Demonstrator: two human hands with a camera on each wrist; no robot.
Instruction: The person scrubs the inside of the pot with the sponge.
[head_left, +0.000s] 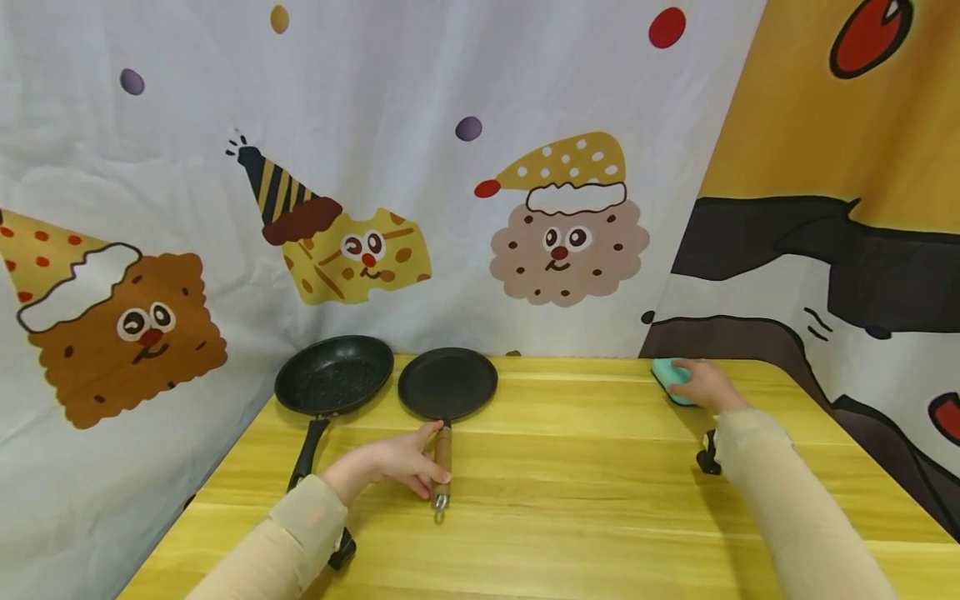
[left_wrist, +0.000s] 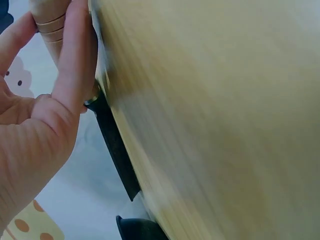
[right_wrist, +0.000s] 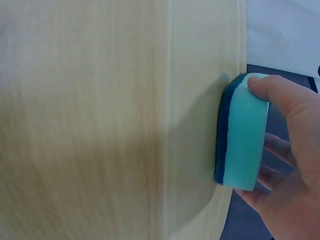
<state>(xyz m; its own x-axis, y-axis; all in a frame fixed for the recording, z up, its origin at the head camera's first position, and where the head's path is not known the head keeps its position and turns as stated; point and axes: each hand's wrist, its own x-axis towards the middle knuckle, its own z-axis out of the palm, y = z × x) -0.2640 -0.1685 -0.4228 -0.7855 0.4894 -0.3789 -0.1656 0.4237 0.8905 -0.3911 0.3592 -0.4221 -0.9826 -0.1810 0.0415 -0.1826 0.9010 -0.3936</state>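
Note:
My left hand [head_left: 405, 460] grips the wooden handle [head_left: 443, 450] of a flat black pan [head_left: 448, 383] that lies on the table. In the left wrist view, thumb and fingers stand on either side of that handle [left_wrist: 50, 20]. At the far right of the table, my right hand [head_left: 708, 385] holds a turquoise sponge [head_left: 672, 377]. Seen from the right wrist, the sponge [right_wrist: 246, 135] has a dark scouring layer facing the tabletop. The thumb presses one end of it, and the fingers reach round to the opposite end, partly hidden behind it.
A deeper black frying pan [head_left: 333, 375] stands left of the flat pan, its black handle [head_left: 309, 450] pointing toward me beside my left wrist. The yellow wooden table [head_left: 570, 500] ends at a printed cloth [head_left: 420, 75] hanging behind and at both sides.

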